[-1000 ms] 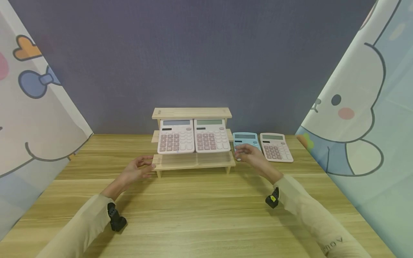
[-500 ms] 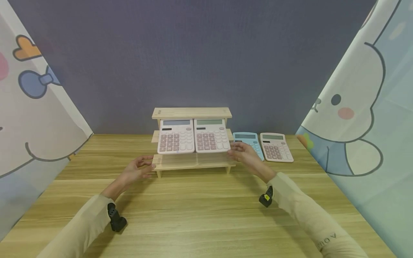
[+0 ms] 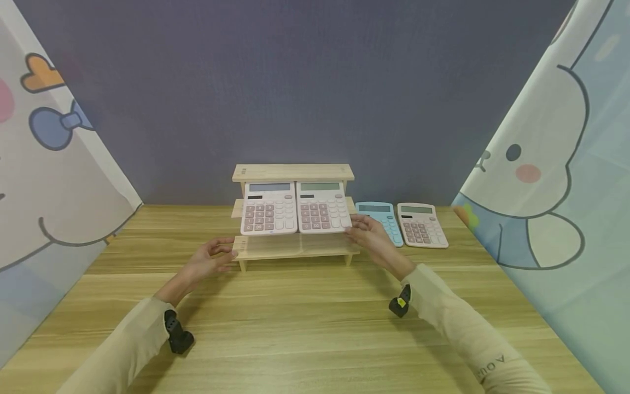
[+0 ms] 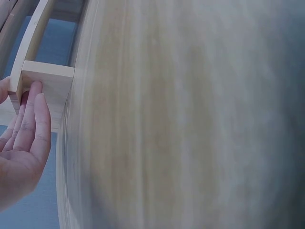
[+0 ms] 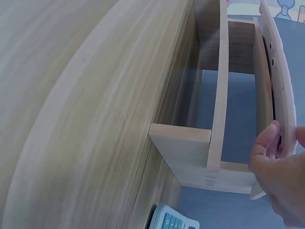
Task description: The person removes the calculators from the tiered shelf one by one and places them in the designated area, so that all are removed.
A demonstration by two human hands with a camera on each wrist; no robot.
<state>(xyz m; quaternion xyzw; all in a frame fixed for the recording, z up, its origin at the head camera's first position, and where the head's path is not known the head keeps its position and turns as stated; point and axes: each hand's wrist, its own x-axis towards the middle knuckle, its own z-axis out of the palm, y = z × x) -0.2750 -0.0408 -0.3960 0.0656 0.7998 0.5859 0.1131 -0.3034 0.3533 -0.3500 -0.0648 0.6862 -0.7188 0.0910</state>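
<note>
A stepped wooden shelf [image 3: 290, 249] stands against the back wall with two white calculators leaning side by side on it. My left hand [image 3: 209, 258] holds the left end of the shelf's lowest board; the left wrist view shows the thumb on one side of the board and fingers on the other. My right hand [image 3: 376, 243] pinches the lower right corner of the right white calculator [image 3: 322, 207]. In the right wrist view, fingertips [image 5: 270, 136] lie behind this calculator's edge, with the thumb partly cut off. The left white calculator [image 3: 268, 209] touches nothing of my hands.
Right of the shelf, a blue calculator [image 3: 381, 210] lies on the wooden table [image 3: 295, 328], partly behind my right hand. Beside it lies another white calculator [image 3: 422, 225] with pinkish keys. A dark wall [image 3: 305, 82] rises behind; cartoon-printed curtains [image 3: 536, 164] flank both sides.
My right hand has moved left from in front of the blue calculator to the right white calculator's lower corner, uncovering more of the blue one. My left hand has stayed put.
</note>
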